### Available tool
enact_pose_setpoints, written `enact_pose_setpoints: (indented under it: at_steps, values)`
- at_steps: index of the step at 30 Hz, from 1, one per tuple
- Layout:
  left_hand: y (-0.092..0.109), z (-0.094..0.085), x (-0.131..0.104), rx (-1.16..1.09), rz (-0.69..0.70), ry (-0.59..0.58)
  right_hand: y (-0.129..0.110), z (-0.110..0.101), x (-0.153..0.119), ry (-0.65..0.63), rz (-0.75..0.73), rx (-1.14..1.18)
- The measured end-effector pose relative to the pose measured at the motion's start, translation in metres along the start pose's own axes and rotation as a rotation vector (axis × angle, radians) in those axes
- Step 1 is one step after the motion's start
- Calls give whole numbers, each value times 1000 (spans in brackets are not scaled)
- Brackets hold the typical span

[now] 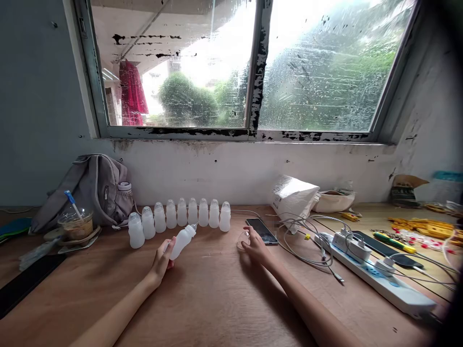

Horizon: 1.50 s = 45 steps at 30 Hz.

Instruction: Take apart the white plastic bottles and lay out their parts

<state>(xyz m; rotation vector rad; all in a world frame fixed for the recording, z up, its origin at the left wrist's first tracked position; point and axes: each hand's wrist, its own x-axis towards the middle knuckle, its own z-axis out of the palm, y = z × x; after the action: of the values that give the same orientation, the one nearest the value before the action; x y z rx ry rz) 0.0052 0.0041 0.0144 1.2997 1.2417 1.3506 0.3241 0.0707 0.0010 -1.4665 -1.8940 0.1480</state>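
My left hand (163,260) is wrapped round a small frosted white baby bottle (182,242). The bottle is tilted, its uncovered teat pointing up and to the right. My right hand (255,246) rests low over the table, fingers curled at a clear dome-shaped cap (241,240), whose outline is faint. Beside that hand lies a dark phone (262,231). Behind the held bottle, several similar baby bottles (181,212) stand upright in a curved row, with clear caps over their tops.
A grey backpack (94,188) and an iced drink cup (76,224) stand at left. Toward the right lie tangled cables (307,241), a white power strip (383,278), a white package (293,195) and a screwdriver (394,242). A wall with a window borders the wooden table (202,308).
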Motion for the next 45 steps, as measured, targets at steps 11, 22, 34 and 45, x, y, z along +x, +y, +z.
enact_pose_setpoints:
  at_steps: [11, 22, 34, 45]
  values:
    - [1, 1, -1, -3, 10, -13, -12, 8, -5, -106, -68, 69]
    - [7, 13, -15, 333, 283, -138, -106, 8, -41, -393, 202, 939]
    - [1, 14, -27, 854, 780, -242, -123, 18, -59, -520, 524, 1276]
    - [23, 21, -35, 683, 612, -259, -125, 18, -61, -491, 476, 1234]
